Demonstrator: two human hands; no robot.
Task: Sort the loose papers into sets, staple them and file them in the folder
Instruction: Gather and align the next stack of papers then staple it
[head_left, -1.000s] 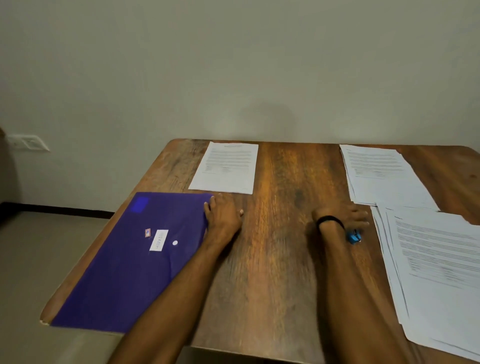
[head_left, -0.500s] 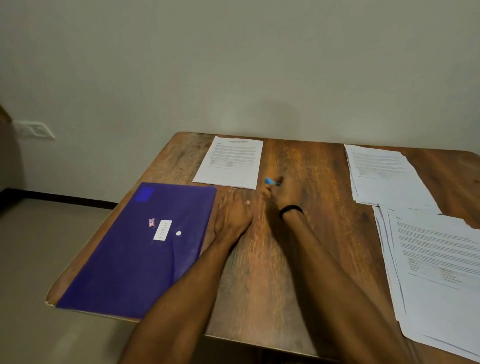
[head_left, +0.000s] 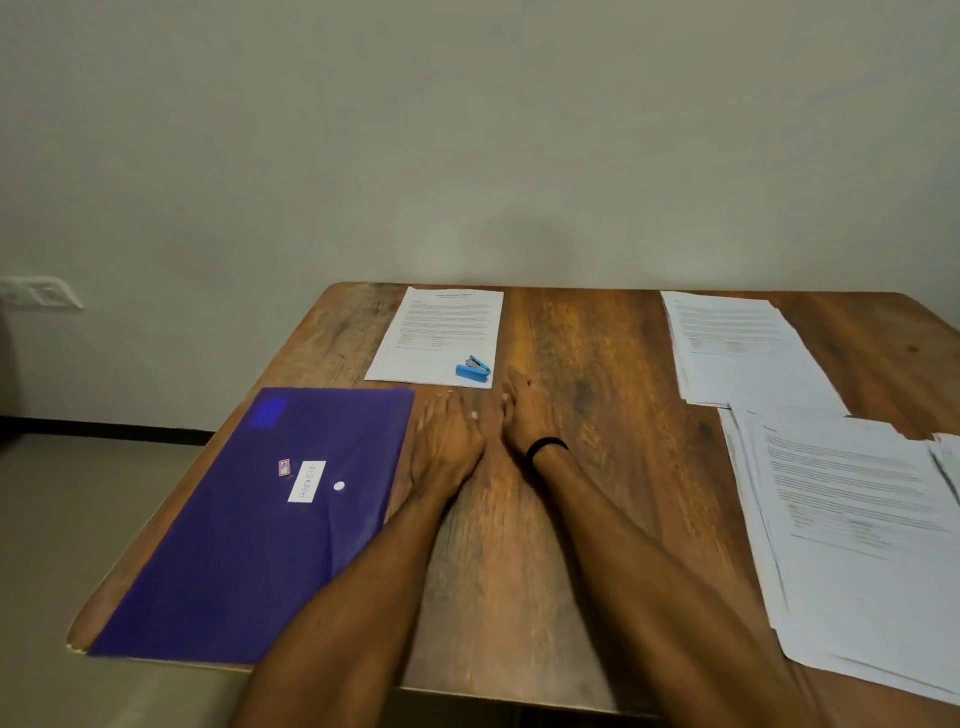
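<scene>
Stapler (head_left: 472, 368), blue: half a second ago we held it in our right hand (head_left: 524, 415). Now it lies loose on the near right corner of the sheet (head_left: 441, 332), just beyond the folder's (head_left: 249, 530) far right corner.

Right hand: has let go of the stapler and drawn back. It rests on the table (head_left: 587, 519) to the right of the folder, fingers loose, holding nothing. It wears a black wristband (head_left: 546, 446).

Left hand (head_left: 447, 441): flat on the wood, fingers straight, holding nothing, between the folder's right edge and our right hand. We cannot tell whether it touches the folder.

Folder: purple, closed, flat on the table, with a white label (head_left: 306, 481) on its face.

Sheet: printed, flat, just past the folder's far edge. We cannot tell whether it is one page or several.

Far stack (head_left: 737, 358): printed papers, well to the right of the folder, level with the sheet.

Near stack (head_left: 857, 525): fanned papers, well to the right of the folder, overlapping the far stack's near edge and running out of view.

Socket (head_left: 44, 293): on the wall, beyond and left of the folder.
</scene>
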